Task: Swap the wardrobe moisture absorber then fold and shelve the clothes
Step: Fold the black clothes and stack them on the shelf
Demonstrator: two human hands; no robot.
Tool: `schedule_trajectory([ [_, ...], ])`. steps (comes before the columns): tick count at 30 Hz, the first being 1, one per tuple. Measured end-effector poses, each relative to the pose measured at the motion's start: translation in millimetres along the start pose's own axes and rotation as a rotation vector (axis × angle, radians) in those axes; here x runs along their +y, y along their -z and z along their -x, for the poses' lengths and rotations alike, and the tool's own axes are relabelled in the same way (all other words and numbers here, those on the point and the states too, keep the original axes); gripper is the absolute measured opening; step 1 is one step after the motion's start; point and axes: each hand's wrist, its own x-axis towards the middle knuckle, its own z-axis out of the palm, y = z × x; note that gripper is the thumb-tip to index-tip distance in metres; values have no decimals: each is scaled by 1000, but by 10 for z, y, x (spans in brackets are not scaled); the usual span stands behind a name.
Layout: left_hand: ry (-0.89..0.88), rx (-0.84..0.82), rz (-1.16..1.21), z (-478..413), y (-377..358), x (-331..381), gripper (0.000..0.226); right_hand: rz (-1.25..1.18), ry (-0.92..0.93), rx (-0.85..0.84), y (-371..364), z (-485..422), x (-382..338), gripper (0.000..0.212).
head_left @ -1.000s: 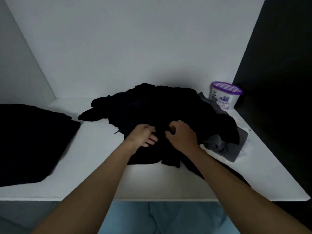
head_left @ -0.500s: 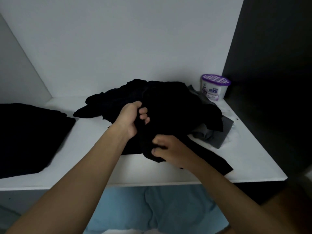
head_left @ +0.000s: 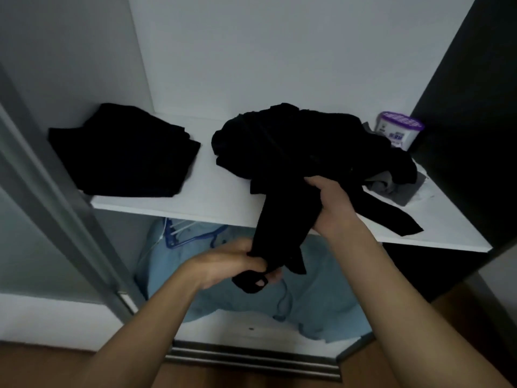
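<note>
White wardrobe shelf: its front edge runs between the two grips. Light-blue clothing: below the shelf, behind the lower grip. Heap of unfolded black clothes: on the shelf, just beyond the upper grip. Folded black stack: well left of both grips. Black garment: trails from the heap over the shelf edge. The right hand curls round its upper part; the left hand clutches its lower end. Grey garment: right of the upper grip, partly under the heap. Purple-lidded moisture absorber tub: upright in the far right corner, beyond both grips.
</note>
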Motion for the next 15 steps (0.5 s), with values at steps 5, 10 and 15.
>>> schedule_trajectory([
  [5, -92, 7, 630, 103, 11, -247, 54, 81, -19, 85, 251, 664, 633, 31],
  [10, -129, 178, 886, -37, -285, -223, 41, 241, -22, 287, 664, 1239, 1118, 43],
  [15, -70, 400, 688, 86, -665, -303, 31, 189, -96, 60, 950, 1531, 1160, 38],
])
